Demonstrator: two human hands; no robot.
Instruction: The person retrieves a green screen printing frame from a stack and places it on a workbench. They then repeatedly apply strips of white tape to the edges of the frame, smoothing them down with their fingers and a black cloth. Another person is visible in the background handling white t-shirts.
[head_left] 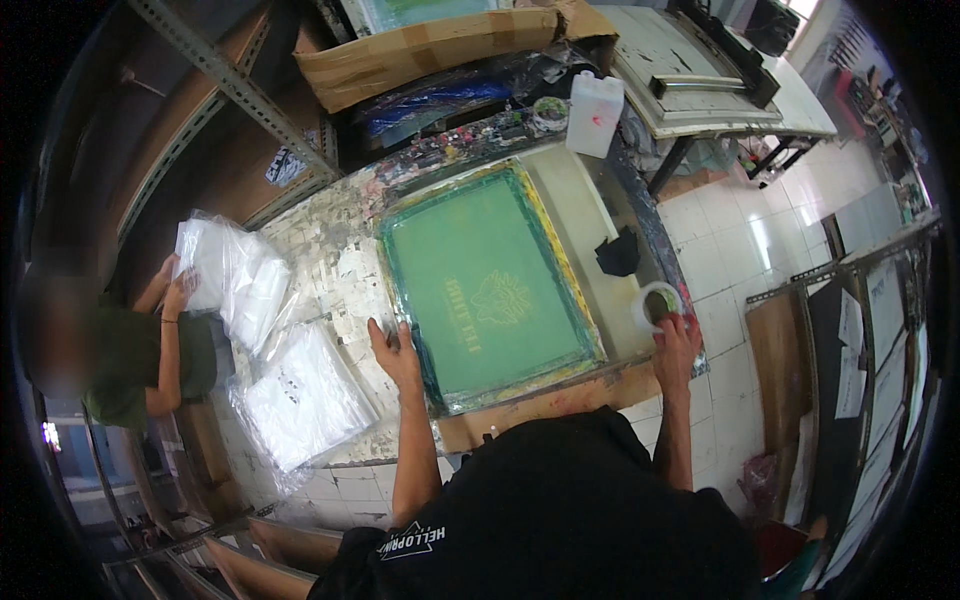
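Observation:
A green printing screen (455,270) with a paler yellowish design lies flat on the worktable. By its left edge is my left hand (397,358), thumb and fingers apart; I see nothing held in it. Off the screen's right side stands a small white tub (645,310) with something greenish inside. My right hand (680,345) reaches to the tub's near rim, fingers curled down and closed. Whatever those fingers hold is hidden. A crumpled black cloth (618,252) lies a little beyond the tub.
A co-worker (150,350) at the left handles clear plastic bags (225,275); a white bagged stack (305,400) lies nearer me. At the back stand a whitish jug (595,112) and a cardboard box (430,60). Racks (850,270) line the right side.

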